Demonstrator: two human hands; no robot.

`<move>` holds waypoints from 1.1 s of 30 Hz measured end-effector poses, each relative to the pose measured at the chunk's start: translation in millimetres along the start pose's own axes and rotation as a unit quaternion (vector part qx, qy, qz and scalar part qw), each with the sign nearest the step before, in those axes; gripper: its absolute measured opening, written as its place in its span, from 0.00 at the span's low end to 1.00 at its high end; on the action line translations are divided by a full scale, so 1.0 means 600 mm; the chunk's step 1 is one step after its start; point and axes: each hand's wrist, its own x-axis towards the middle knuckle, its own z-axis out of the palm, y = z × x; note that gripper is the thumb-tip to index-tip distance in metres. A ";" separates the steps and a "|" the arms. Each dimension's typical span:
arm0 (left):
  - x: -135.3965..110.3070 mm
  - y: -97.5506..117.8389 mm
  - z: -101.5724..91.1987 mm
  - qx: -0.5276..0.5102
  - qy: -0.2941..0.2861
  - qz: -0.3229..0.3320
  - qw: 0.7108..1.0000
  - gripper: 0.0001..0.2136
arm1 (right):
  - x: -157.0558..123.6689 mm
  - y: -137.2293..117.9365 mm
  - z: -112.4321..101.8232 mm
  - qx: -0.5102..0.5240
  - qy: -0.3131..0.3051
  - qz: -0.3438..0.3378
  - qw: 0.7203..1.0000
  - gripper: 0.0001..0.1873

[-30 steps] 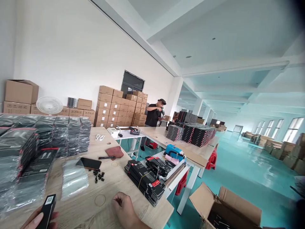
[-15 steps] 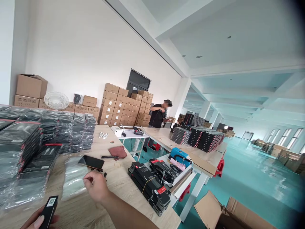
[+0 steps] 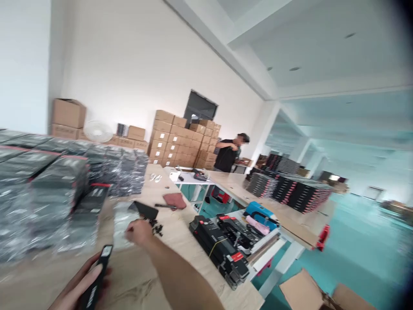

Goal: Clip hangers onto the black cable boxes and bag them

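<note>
My left hand (image 3: 79,286), at the bottom left, is closed around a slim black box (image 3: 97,277) with a white label on its end and pale lettering along its side. My right hand (image 3: 140,232) is over the table, its fingers curled together and blurred; whether anything small is between them is hidden. Just beyond it lies a dark phone (image 3: 146,211) on clear plastic bags (image 3: 121,219). Several small black parts (image 3: 157,229) are beside the right wrist. Left of both hands are stacks of plastic-wrapped black packages (image 3: 64,185).
A banded pile of flat black boxes (image 3: 219,249) sits at the table's right edge. A reddish cloth (image 3: 174,200) and a black pen (image 3: 164,206) lie farther back. An open carton (image 3: 301,288) is at the lower right. A person (image 3: 227,155) stands by stacked cartons (image 3: 176,140).
The view has swung left, so the surroundings sit farther right. My left hand has brought the black box upward and nearer my right hand, turning its lettered side into view.
</note>
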 end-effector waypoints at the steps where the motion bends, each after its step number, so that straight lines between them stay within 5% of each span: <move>1: -0.001 0.003 -0.006 -0.005 -0.052 0.016 0.999 0.35 | 0.004 0.002 -0.002 0.007 -0.004 -0.003 1.000 0.06; 5: 0.001 0.017 -0.021 -0.031 -0.168 0.032 0.985 0.34 | 0.032 0.014 0.001 0.045 -0.003 -0.023 0.999 0.07; 14: 0.003 0.018 -0.023 -0.022 -0.189 0.051 0.980 0.32 | 0.030 0.015 0.024 0.119 0.010 -0.028 0.992 0.08; 21: 0.028 0.002 -0.031 -0.085 -0.197 0.063 0.975 0.27 | 0.049 0.025 -0.015 0.278 0.085 -0.010 0.957 0.16; 27: 0.034 0.000 -0.029 -0.147 -0.199 0.049 0.968 0.27 | -0.021 0.031 -0.028 0.381 0.179 0.020 0.907 0.22; 33: 0.016 0.012 -0.026 -0.031 -0.195 0.084 0.977 0.33 | -0.100 0.040 -0.009 0.406 0.234 0.023 0.883 0.18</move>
